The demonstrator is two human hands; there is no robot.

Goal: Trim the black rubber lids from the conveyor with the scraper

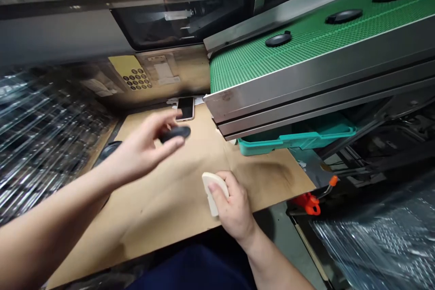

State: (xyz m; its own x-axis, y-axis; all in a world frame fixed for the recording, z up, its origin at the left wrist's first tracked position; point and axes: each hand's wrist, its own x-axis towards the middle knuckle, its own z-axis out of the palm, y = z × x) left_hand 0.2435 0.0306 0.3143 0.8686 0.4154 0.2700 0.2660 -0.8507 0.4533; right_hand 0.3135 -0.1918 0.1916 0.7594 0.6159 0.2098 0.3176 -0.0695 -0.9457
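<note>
My left hand (141, 145), slightly blurred, is over the cardboard with a black oval part (175, 134) between its thumb and fingers. My right hand (234, 204) is closed around a flat cream-coloured piece (212, 190) with one rounded side, its thumb pressed on the face. That piece is just above the front part of the cardboard sheet (176, 190). Similar black oval parts (278, 39) lie in a spaced row on the green conveyor belt (244, 61). Beside my left forearm another dark object (110, 148) is partly hidden.
A phone (186, 108) lies at the back of the cardboard. Below the conveyor's metal side rail (288, 70) sits a teal bin (265, 145). Shiny clear plastic (44, 131) is stacked at the left, with more plastic (380, 231) at the right. An orange-red clamp (307, 203) sticks out near the right edge.
</note>
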